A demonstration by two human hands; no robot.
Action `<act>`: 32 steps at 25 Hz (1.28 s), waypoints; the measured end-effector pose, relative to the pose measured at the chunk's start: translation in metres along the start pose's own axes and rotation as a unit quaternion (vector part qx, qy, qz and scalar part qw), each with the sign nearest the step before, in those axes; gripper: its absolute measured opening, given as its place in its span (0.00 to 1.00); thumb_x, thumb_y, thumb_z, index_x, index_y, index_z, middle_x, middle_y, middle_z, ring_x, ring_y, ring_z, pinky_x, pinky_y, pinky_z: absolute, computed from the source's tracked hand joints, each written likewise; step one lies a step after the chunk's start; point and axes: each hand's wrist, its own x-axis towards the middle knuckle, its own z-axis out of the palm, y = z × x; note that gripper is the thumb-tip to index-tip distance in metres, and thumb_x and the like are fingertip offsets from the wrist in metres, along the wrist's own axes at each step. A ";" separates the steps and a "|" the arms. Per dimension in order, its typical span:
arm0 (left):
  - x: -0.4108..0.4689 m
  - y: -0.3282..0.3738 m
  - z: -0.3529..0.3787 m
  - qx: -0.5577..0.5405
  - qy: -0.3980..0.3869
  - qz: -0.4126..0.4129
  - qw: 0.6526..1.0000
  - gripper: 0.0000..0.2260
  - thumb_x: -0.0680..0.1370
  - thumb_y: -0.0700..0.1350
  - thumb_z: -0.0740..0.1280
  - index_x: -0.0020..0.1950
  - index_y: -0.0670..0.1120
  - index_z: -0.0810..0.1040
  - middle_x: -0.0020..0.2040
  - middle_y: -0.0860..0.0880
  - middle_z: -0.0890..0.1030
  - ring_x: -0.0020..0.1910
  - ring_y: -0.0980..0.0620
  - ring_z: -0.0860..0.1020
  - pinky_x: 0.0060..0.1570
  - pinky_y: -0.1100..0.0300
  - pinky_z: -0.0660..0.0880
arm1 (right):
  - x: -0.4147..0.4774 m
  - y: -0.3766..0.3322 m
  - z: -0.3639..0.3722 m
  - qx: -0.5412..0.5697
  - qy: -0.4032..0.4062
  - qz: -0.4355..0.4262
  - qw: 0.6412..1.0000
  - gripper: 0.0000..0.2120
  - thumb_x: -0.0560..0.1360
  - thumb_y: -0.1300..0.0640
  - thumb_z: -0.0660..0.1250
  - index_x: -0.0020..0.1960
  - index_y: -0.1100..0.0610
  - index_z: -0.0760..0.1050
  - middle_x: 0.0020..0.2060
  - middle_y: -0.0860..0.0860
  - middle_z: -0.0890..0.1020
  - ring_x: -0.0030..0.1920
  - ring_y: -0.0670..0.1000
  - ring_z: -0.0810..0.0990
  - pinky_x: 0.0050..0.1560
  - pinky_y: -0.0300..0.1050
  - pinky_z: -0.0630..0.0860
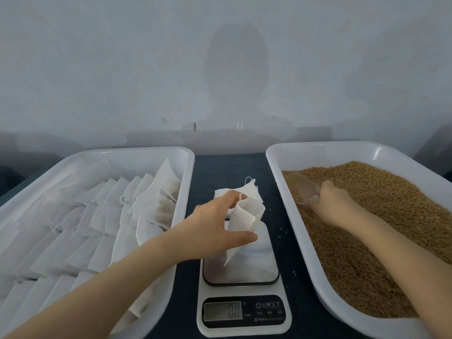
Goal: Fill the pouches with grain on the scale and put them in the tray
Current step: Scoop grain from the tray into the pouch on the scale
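White pouch (247,214) pinched by left hand (217,228) over scale (254,267); right hand (335,201) grips clear scoop (303,185) buried in grain (379,216).

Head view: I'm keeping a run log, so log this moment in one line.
left hand holds pouch over scale | right hand grips scoop in grain

Bare left hand (216,226), bare right hand (335,199); forearms (117,282) bare.

We see soft, dim, bluish light. A faint shadow falls on the wall (234,69). Our right hand (335,201) is motion-blurred; wide-angle distortion bows the tray (137,150) rim.
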 end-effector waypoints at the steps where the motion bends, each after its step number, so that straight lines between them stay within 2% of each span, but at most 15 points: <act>1: 0.000 -0.001 0.000 0.001 -0.002 0.000 1.000 0.27 0.70 0.59 0.71 0.64 0.63 0.61 0.61 0.62 0.72 0.58 0.56 0.73 0.61 0.52 0.74 | -0.002 -0.001 -0.001 0.009 -0.010 -0.007 1.000 0.21 0.78 0.53 0.63 0.64 0.64 0.63 0.52 0.60 0.77 0.41 0.54 0.78 0.33 0.45 0.74; 4: 0.003 -0.003 0.001 -0.001 -0.006 0.000 1.000 0.28 0.70 0.59 0.71 0.65 0.63 0.62 0.62 0.61 0.72 0.59 0.55 0.73 0.60 0.54 0.74 | -0.008 0.000 -0.007 0.039 -0.039 -0.011 0.998 0.21 0.76 0.48 0.65 0.59 0.64 0.68 0.40 0.54 0.76 0.34 0.49 0.75 0.27 0.40 0.66; 7: 0.003 -0.003 0.001 -0.011 -0.006 0.004 1.000 0.27 0.70 0.59 0.72 0.63 0.65 0.61 0.60 0.63 0.72 0.56 0.57 0.74 0.54 0.63 0.74 | -0.009 0.001 -0.016 0.066 -0.051 0.007 0.996 0.16 0.74 0.46 0.69 0.41 0.58 0.71 0.31 0.51 0.74 0.30 0.49 0.75 0.27 0.40 0.66; 8: 0.002 -0.003 0.001 -0.019 -0.004 0.006 1.000 0.26 0.70 0.58 0.72 0.62 0.65 0.61 0.59 0.64 0.72 0.54 0.60 0.74 0.51 0.68 0.73 | -0.010 0.001 -0.019 0.058 -0.044 0.007 0.997 0.15 0.74 0.47 0.69 0.40 0.57 0.70 0.31 0.52 0.75 0.30 0.49 0.75 0.27 0.40 0.66; 10: 0.001 -0.001 -0.001 -0.043 0.004 0.012 0.999 0.26 0.70 0.57 0.73 0.61 0.66 0.62 0.56 0.67 0.72 0.52 0.65 0.74 0.48 0.72 0.72 | -0.009 0.002 -0.023 0.052 -0.014 -0.002 0.999 0.15 0.74 0.49 0.69 0.45 0.62 0.74 0.33 0.53 0.77 0.29 0.49 0.76 0.25 0.39 0.67; 12: 0.002 -0.001 -0.003 -0.069 0.016 0.010 0.997 0.25 0.70 0.56 0.73 0.61 0.66 0.64 0.56 0.66 0.74 0.52 0.64 0.75 0.51 0.69 0.74 | -0.011 0.003 -0.028 0.047 0.029 -0.017 0.998 0.17 0.75 0.49 0.67 0.51 0.64 0.74 0.34 0.54 0.78 0.28 0.49 0.77 0.24 0.39 0.68; 15: 0.003 -0.002 -0.006 -0.116 0.042 -0.002 0.992 0.21 0.70 0.52 0.74 0.56 0.67 0.67 0.54 0.64 0.76 0.52 0.61 0.78 0.54 0.62 0.77 | -0.019 0.004 -0.040 -0.028 0.110 -0.048 0.992 0.14 0.78 0.47 0.62 0.50 0.59 0.70 0.34 0.52 0.78 0.30 0.49 0.77 0.26 0.40 0.68; 17: 0.004 -0.003 -0.009 -0.150 0.063 -0.010 0.987 0.20 0.70 0.51 0.74 0.55 0.67 0.68 0.54 0.63 0.77 0.53 0.60 0.79 0.54 0.61 0.77 | -0.023 0.004 -0.046 -0.077 0.176 -0.077 0.978 0.12 0.78 0.46 0.62 0.49 0.55 0.71 0.33 0.48 0.76 0.30 0.48 0.75 0.35 0.44 0.73; 18: 0.004 -0.004 -0.010 -0.159 0.070 -0.011 0.985 0.21 0.69 0.52 0.74 0.56 0.66 0.68 0.54 0.63 0.77 0.54 0.59 0.78 0.54 0.61 0.76 | -0.025 0.003 -0.049 -0.091 0.203 -0.091 0.971 0.10 0.77 0.46 0.62 0.49 0.54 0.72 0.33 0.46 0.75 0.31 0.47 0.73 0.44 0.48 0.74; 19: 0.004 -0.004 -0.010 -0.164 0.074 -0.010 0.984 0.22 0.70 0.51 0.74 0.58 0.64 0.68 0.55 0.63 0.77 0.56 0.60 0.77 0.55 0.62 0.76 | -0.027 0.003 -0.052 -0.092 0.223 -0.102 0.965 0.09 0.77 0.47 0.63 0.50 0.52 0.72 0.34 0.45 0.75 0.33 0.48 0.72 0.53 0.51 0.71; 21: 0.005 -0.005 -0.011 -0.169 0.071 -0.007 0.983 0.23 0.71 0.48 0.73 0.61 0.61 0.68 0.56 0.62 0.77 0.58 0.61 0.75 0.55 0.63 0.75 | -0.031 0.000 -0.057 -0.065 0.249 -0.122 0.959 0.08 0.77 0.48 0.64 0.52 0.50 0.74 0.41 0.47 0.79 0.41 0.51 0.75 0.57 0.51 0.63; 23: 0.005 -0.005 -0.011 -0.162 0.062 -0.006 0.985 0.24 0.71 0.48 0.73 0.63 0.59 0.68 0.56 0.62 0.77 0.58 0.61 0.75 0.54 0.65 0.75 | -0.035 -0.002 -0.061 -0.029 0.253 -0.151 0.955 0.10 0.76 0.49 0.64 0.56 0.50 0.76 0.49 0.49 0.80 0.50 0.54 0.76 0.59 0.51 0.60; 25: 0.005 -0.005 -0.010 -0.149 0.062 -0.011 0.987 0.25 0.71 0.48 0.74 0.64 0.58 0.67 0.57 0.61 0.76 0.58 0.60 0.75 0.52 0.67 0.75 | -0.039 -0.005 -0.064 0.012 0.236 -0.191 0.953 0.12 0.75 0.51 0.65 0.58 0.49 0.76 0.51 0.47 0.77 0.57 0.55 0.73 0.63 0.51 0.57; 29: 0.007 -0.005 -0.011 -0.137 0.068 -0.028 0.988 0.25 0.72 0.49 0.74 0.63 0.59 0.65 0.58 0.59 0.76 0.57 0.60 0.74 0.45 0.73 0.72 | -0.044 -0.009 -0.064 0.015 0.201 -0.269 0.942 0.16 0.73 0.50 0.67 0.61 0.44 0.75 0.51 0.39 0.75 0.63 0.49 0.68 0.64 0.46 0.51; 32: 0.008 -0.006 -0.009 -0.141 0.075 -0.032 0.987 0.25 0.72 0.48 0.74 0.62 0.59 0.64 0.59 0.57 0.75 0.56 0.57 0.75 0.48 0.69 0.73 | -0.046 -0.010 -0.064 0.006 0.194 -0.309 0.931 0.18 0.72 0.50 0.66 0.62 0.43 0.75 0.53 0.37 0.74 0.64 0.49 0.67 0.61 0.42 0.49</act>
